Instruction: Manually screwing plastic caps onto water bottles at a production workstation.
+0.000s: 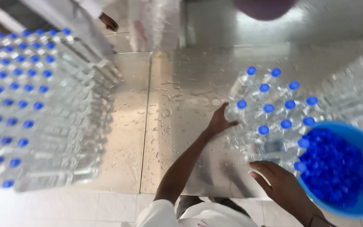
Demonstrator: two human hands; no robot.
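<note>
Inspector: Bottles [269, 111] are standing in a loose cluster, blue-capped, on the wet steel tabletop [185, 138], right of centre. The left hand [219, 122] is pressing against the near-left bottle of the cluster, fingers curled around its side; whether they are fully closing on it, I cannot tell. The right hand [280, 185] is resting at the cluster's near edge, fingers [259, 176] spread apart and gripping nothing.

Supervisor: And what is lying around them?

Inspector: A blue tub of loose caps [341, 168] is sitting just beside the right hand, touching the cluster's right flank. A large capped block of bottles [26, 109] is standing well apart on the left. Another person's hand [109, 22] is showing at the far edge.

Supervisor: Handling advice?

Inspector: In my judgement, both palms should be bracing low on the bottle walls, since the water is making the steel slippery and tall bottles are tipping easily when pushed near the caps.
</note>
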